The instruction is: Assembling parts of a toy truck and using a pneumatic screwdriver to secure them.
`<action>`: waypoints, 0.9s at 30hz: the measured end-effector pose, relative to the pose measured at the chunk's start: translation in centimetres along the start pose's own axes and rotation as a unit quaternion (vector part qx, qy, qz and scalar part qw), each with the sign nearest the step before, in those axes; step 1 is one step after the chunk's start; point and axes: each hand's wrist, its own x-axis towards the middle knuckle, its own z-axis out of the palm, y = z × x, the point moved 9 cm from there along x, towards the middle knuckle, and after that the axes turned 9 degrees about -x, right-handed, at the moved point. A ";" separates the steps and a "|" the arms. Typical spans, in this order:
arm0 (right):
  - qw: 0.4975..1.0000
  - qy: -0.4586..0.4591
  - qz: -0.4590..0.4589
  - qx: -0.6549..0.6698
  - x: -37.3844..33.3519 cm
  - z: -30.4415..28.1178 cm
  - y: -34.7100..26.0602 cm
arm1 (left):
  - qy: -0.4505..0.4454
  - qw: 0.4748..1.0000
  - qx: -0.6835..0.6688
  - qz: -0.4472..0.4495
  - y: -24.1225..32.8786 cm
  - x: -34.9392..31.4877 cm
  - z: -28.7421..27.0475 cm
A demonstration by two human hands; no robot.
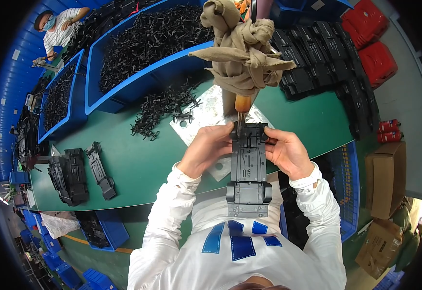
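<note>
White sleeves reach up from the lower edge, and between them both hands hold one black toy-car chassis [248,166] upside down over the near edge of the green desk [138,159]. Left hand [210,147] grips the chassis's far left corner, fingers curled on its rim; right hand [286,152] clasps the right side the same way. Its near end, with the bumper, hangs out toward the person's chest. A screwdriver [241,107] with an orange handle, hung from above and wrapped in tan cloth [242,46], stands upright with its tip touching the far end of the chassis, so I judge a fastening step at that end to be under way, not finished. Under the chassis lies a pale metal plate [199,121]. Beside the plate a loose heap of small black parts [165,106] spreads over the desk, and behind it blue bins [95,82] hold many more. Similar dark chassis [78,176] lie to the left, well apart, and stacks of black trays [327,63] fill the right far side. Whether those at the left are done or waiting cannot be told. Another person works far off at the upper left.
</note>
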 end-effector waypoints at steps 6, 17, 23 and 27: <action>1.000 0.011 -0.002 0.001 0.1 -0.1 0.0 | -0.007 1.000 -0.013 0.004 -0.1 0.2 -0.2; 1.000 0.009 -0.004 0.002 0.1 -0.1 -0.1 | -0.009 1.000 -0.013 0.010 0.1 0.1 -0.1; 1.000 0.006 -0.009 0.005 -0.1 0.0 -0.3 | -0.008 1.000 -0.015 0.003 0.1 0.0 0.2; 1.000 0.007 -0.007 0.006 0.1 0.1 -0.1 | -0.006 1.000 -0.016 0.008 0.1 0.0 0.0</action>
